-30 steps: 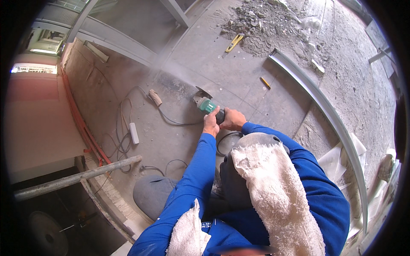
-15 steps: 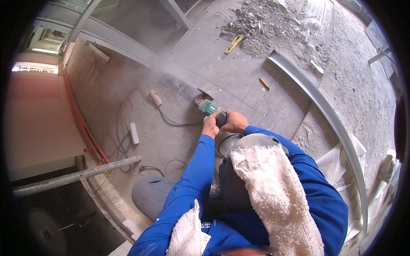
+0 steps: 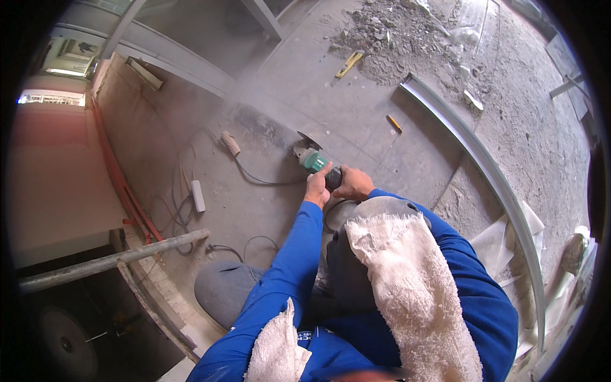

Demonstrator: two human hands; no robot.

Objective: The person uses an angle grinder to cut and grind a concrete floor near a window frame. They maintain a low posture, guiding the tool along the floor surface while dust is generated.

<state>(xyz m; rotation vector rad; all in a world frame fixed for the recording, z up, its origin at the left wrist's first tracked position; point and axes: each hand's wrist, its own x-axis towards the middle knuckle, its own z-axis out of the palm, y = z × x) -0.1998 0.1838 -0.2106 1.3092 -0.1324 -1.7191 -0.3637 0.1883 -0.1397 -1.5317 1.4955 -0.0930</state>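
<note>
My left hand and my right hand both grip a green and black angle grinder, its cutting disc low over the concrete floor, with a haze of dust drifting away to the upper left. A grey power cord runs left past a tan wrapped piece. A white power strip lies among loose cables. Right of the grinder are a yellow marker or pencil and a yellow utility knife. My grey-clad knees are beneath me.
A long curved-looking metal channel lies on the right. Rubble is heaped beyond. A pipe railing borders a dark opening at lower left, with orange conduits along the left edge. Metal framing stands at upper left.
My hands and the grinder have shifted slightly rightward. The dust haze has spread more over the left part of the floor.
</note>
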